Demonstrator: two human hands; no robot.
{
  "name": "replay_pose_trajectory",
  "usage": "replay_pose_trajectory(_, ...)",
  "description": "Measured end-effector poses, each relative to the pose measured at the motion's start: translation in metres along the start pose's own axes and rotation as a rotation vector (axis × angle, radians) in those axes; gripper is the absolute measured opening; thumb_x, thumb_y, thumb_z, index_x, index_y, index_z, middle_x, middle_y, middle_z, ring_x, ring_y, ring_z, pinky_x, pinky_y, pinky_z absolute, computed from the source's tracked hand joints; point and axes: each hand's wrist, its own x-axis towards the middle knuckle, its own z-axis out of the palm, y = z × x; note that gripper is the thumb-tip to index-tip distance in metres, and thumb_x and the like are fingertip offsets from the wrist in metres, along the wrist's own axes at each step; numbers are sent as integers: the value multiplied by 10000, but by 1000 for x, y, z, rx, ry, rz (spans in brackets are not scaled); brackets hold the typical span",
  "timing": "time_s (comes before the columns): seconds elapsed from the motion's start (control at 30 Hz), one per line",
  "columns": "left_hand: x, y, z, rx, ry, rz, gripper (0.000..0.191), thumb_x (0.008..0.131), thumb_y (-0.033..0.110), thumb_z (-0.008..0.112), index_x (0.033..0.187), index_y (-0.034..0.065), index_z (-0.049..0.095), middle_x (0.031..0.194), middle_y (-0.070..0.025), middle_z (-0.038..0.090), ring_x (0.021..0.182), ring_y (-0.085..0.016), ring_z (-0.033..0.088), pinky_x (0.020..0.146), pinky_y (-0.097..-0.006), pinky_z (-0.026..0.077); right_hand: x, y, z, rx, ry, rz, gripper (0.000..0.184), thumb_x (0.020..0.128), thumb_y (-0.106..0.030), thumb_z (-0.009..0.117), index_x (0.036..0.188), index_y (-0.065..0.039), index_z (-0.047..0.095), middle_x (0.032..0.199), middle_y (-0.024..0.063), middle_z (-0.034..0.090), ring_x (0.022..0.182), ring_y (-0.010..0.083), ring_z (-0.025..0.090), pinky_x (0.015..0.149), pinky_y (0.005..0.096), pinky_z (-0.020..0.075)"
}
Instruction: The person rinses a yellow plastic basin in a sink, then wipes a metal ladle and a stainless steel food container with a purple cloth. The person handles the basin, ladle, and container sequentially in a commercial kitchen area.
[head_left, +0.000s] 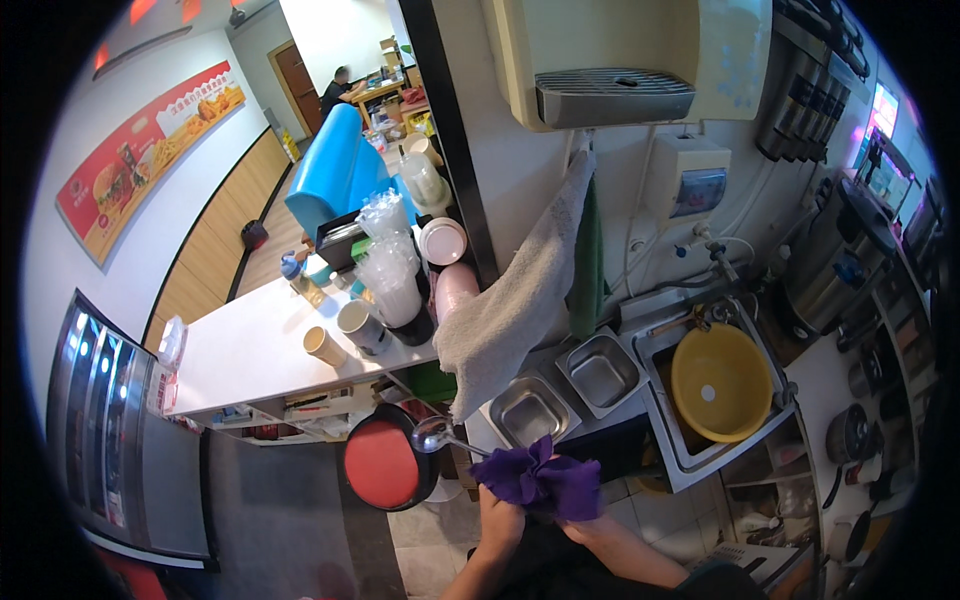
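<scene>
A purple cloth (540, 480) is bunched between my two hands, low in the middle of the view. Out of its left side sticks a metal ladle (433, 435), its round bowl pointing away to the left. My left hand (501, 519) grips the cloth from below, close to where the ladle's handle enters the folds. On the cloth's right lower edge, my right hand (583, 529) has hold of it, with most of its fingers covered. The cloth hides the rest of the handle, so which hand bears the ladle cannot be told.
Two steel pans (529, 412) sit beyond my hands, below a hanging grey towel (517, 292). A yellow basin (721, 382) rests in the sink (679, 480) at right. Left stand a red-topped bin (381, 463) and a white counter (247, 352) with cups. A person (339, 91) sits far back.
</scene>
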Motion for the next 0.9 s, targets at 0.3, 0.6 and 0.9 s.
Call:
replay_pose_trajectory(0.3, 4, 3, -2, 770, -243, 192, 422, 954, 275, 410, 1322, 100, 520, 1536, -135, 234, 1398, -379, 201, 1130, -433, 170, 0, 0, -16, -68, 24, -54, 314, 937, -118, 558, 1239, -55, 500, 1182, 69, 542, 1089, 131, 526, 951, 287, 430)
replay_pose_trajectory(0.6, 6, 30, -9, -616, -289, -214, 714, 901, 368, 539, 1430, -31, 273, 1465, -229, 319, 1303, -273, 409, 1044, -396, 363, -4, -17, -5, 150, 48, -132, 265, 968, -156, 513, 1210, -48, 508, 1197, 64, 540, 1096, 147, 532, 967, 300, 431)
replay_pose_trajectory(0.9, 14, 22, -9, -186, -9, -124, 381, 1003, 274, 418, 1144, -63, 527, 1002, -217, 661, 942, -238, 646, 926, -354, 456, -9, 5, -18, -132, 50, -28, 304, 957, -169, 539, 1232, -56, 475, 1214, 54, 519, 1096, 134, 524, 950, 282, 431)
